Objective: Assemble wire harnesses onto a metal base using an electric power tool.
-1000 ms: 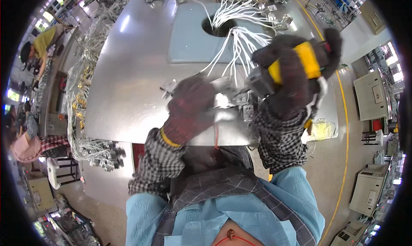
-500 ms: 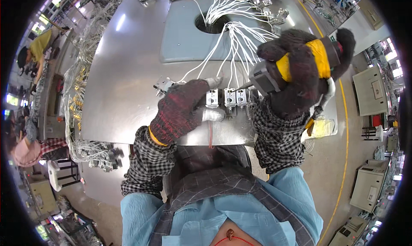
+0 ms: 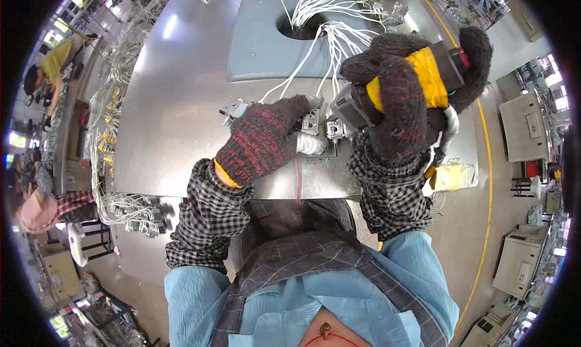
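My left hand (image 3: 266,138), in a dark red-flecked knit glove with pale fingertips, pinches a small silvery metal block (image 3: 311,122) between thumb and fingers over the steel table. In my right hand (image 3: 402,108), also in a dark glove, is a yellow-and-black power screwdriver (image 3: 357,108) lying sideways. Its front end points left toward the blocks; the tip is hard to make out. More metal blocks (image 3: 334,129) sit just right of the held one, partly under the screwdriver. Left of my left hand lies another metal piece (image 3: 235,111).
White wires (image 3: 336,44) fan out from a dark round hole (image 3: 301,26) in a grey-blue panel (image 3: 257,44) on the steel table (image 3: 175,117). A wire bundle (image 3: 106,141) hangs along the left edge. A yellow-clad person (image 3: 54,62) bends at a bench far left.
My right hand and the screwdriver have shifted left and slightly up. My left hand has moved a little right and away from me, the metal block with it.
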A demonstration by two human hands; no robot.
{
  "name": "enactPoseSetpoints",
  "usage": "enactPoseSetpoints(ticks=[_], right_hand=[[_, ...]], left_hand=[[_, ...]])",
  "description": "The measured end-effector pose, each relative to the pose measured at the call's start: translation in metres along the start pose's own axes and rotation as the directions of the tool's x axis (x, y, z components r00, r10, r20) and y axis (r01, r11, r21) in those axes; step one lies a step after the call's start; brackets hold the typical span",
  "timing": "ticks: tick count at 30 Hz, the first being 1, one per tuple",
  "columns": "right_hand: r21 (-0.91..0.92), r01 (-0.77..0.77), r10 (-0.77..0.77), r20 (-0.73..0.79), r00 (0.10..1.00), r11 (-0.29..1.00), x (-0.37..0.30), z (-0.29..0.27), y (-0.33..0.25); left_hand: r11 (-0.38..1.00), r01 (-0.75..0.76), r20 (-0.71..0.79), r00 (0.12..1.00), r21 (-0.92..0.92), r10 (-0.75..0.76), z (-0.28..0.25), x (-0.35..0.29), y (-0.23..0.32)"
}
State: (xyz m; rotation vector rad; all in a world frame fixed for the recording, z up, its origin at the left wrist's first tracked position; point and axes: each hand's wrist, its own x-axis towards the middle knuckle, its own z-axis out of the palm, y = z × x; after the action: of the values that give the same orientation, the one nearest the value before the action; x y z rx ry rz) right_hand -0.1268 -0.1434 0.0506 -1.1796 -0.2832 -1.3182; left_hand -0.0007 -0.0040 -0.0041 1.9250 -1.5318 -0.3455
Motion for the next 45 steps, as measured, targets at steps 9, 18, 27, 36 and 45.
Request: enactPoseSetpoints(ticks=[9, 18, 27, 36, 45], right_hand=[[-0.207, -0.108, 0.118, 0.035, 0.992, 0.972, -0.021, -0.010, 0.025], [-0.074, -0.539, 0.544, 0.109, 0.832, 0.839, -0.041, -0.027, 0.043], [-0.170, -0.248, 0.265, 0.085, 0.960, 0.954, -0.027, -0.012, 0.027], [-0.313, 0.105, -0.135, -0.077, 0.988, 0.944, 0.010, -0.012, -0.007], [-0.148, -0.090, 0.096, 0.034, 0.995, 0.985, -0.001, -0.018, 0.008]], left_hand=[[0.988, 0.152, -0.059, 0.987, 0.039, -0.149, -0.009, -0.011, 0.019], [0.874, 0.195, -0.072, 0.981, 0.445, -0.182, -0.014, -0.030, -0.016], [0.771, 0.215, -0.044, 0.953, -0.600, -0.300, 0.009, -0.026, -0.011], [0.978, -0.198, -0.390, 0.907, -0.061, 0.160, 0.016, 0.002, 0.010], [0.988, -0.119, -0.083, 0.988, 0.103, 0.128, -0.007, 0.001, 0.002]])
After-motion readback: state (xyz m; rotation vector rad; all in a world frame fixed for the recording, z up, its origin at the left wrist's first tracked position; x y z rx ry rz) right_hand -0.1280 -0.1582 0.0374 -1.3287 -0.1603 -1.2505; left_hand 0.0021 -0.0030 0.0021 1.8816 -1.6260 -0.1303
